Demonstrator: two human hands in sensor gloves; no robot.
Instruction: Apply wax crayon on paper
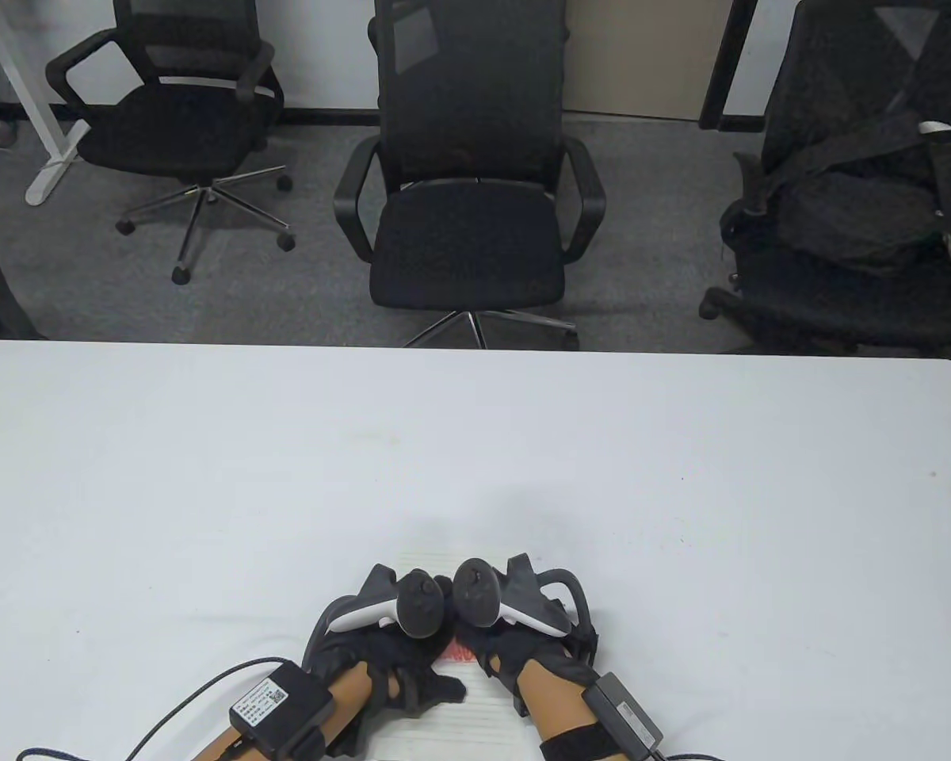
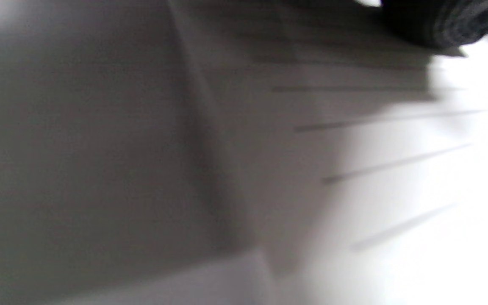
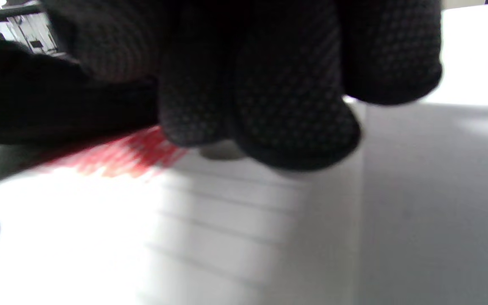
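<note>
The right grip [image 1: 523, 634] has its fingers [image 3: 295, 127] curled low over the lined paper [image 1: 475, 705] beside a red wax patch [image 3: 121, 156]; what they hold cannot be told. The left grip [image 1: 388, 642] rests on the paper, fingers hidden, at the counter's [image 1: 206, 476] near edge.

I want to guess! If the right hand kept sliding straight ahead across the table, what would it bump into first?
Probably nothing: past the right hand and the lined paper, the white table looks bare up to its far edge. The black chair stands beyond that edge.
</note>
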